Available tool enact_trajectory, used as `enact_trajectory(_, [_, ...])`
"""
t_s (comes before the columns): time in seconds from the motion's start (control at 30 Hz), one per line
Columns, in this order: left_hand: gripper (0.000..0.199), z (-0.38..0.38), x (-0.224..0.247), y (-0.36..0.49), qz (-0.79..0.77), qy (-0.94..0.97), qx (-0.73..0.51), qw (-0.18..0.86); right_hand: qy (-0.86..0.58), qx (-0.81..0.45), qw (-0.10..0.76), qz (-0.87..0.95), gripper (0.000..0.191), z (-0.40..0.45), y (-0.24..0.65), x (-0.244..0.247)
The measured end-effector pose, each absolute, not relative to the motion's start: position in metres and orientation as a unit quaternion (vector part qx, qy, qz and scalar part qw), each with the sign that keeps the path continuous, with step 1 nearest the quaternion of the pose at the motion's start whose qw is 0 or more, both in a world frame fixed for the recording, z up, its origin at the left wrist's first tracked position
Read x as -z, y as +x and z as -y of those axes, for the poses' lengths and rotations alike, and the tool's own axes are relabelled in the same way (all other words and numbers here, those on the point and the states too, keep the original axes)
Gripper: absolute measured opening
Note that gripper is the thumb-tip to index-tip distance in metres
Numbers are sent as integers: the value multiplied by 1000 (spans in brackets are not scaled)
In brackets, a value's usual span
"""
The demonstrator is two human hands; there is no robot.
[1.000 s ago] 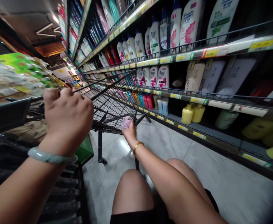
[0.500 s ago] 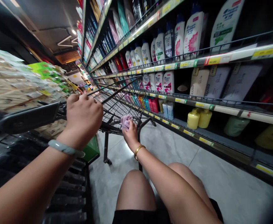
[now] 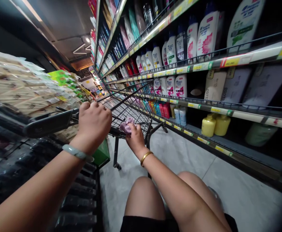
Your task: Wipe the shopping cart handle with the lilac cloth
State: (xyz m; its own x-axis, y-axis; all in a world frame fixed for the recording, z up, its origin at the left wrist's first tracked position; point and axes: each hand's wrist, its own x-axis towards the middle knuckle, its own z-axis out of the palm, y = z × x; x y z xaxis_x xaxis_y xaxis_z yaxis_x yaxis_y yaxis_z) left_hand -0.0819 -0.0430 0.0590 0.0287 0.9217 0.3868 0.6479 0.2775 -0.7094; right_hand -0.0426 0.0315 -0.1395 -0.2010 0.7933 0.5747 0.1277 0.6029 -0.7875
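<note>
My left hand (image 3: 95, 120) is wrapped round the dark handle (image 3: 50, 124) of a shopping cart, a pale bangle at its wrist. The cart's black wire basket (image 3: 128, 104) slants away in front of me. Lower and to the right, my right hand (image 3: 137, 138), with a gold bangle, is closed on a crumpled lilac cloth (image 3: 126, 125). The cloth lies against the near lower rail of the basket; whether it presses firmly there I cannot tell.
Shelves of shampoo bottles (image 3: 208, 33) run along the right, with yellow bottles (image 3: 208, 125) on the lowest level. Stacked plastic-wrapped packs (image 3: 17, 83) stand at the left. A green box (image 3: 101, 154) sits beneath the handle. My bent knees are above the grey tiled floor (image 3: 186, 145).
The whole view has shifted, so most things sit further right. My right hand and the cloth have slid a little left along the cart's rail. My left hand keeps its hold.
</note>
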Motion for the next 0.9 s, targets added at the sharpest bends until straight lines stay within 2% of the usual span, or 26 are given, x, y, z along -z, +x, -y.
enact_trajectory(0.17, [18,45,-63,-76,694,-583,-151,394,-198,-268,614,716,63,-10,-41,106])
enact_trajectory(0.3, [19,62,-81,-69,692,-591,-156,385,-243,-319,586,704,52,-30,-43,128])
enact_trajectory(0.37, [24,79,-94,-71,689,-580,-138,412,-303,-359,559,683,49,-35,-44,134])
enact_trajectory(0.43, [32,99,-107,-78,692,-552,-119,448,-313,-388,567,655,50,-26,-44,125])
enact_trajectory(0.53, [51,126,-123,-96,705,-504,-137,479,-200,-376,615,664,54,6,-40,95])
enact_trajectory(0.63, [60,139,-130,-112,741,-495,-145,431,-100,-331,613,711,56,25,-39,81])
enact_trajectory(0.7, [60,140,-130,-116,769,-490,-126,391,-160,-353,609,692,52,20,-43,85])
enact_trajectory(0.8, [60,139,-128,-114,785,-474,-105,386,-294,-430,586,620,44,7,-50,87])
enact_trajectory(0.9, [61,138,-125,-110,790,-468,-85,388,-271,-413,599,630,49,16,-53,60])
